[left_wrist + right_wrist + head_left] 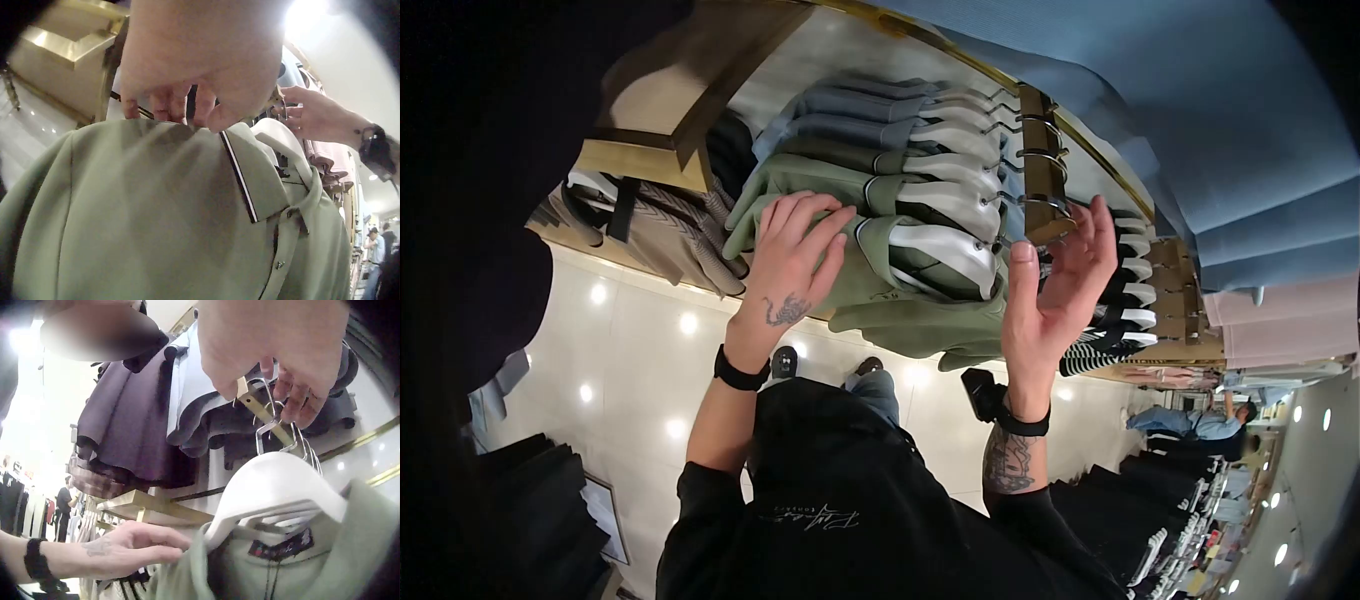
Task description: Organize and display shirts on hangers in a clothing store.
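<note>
A green polo shirt (870, 290) with a striped collar hangs on a white hanger (945, 250). My left hand (790, 255) rests on the shirt's shoulder, fingers spread and loosely bent; in the left wrist view the hand (203, 69) lies over the top of the green cloth (144, 206), fingertips partly hidden behind it. Beside the hanger's hook my right hand (1055, 290) is raised with thumb and fingers apart. From the right wrist the hand (275, 356) shows its fingers close to the metal hook (262, 434) above the white hanger (275, 481); no clear grip shows.
More shirts (850, 130) hang behind on the wooden bar (1040, 150). Blue garments (1250, 130) hang at the upper right, and black clothes (1140, 490) on a rack at the lower right. A wooden shelf (640, 155) stands at the left. A person (1200, 422) is in the distance.
</note>
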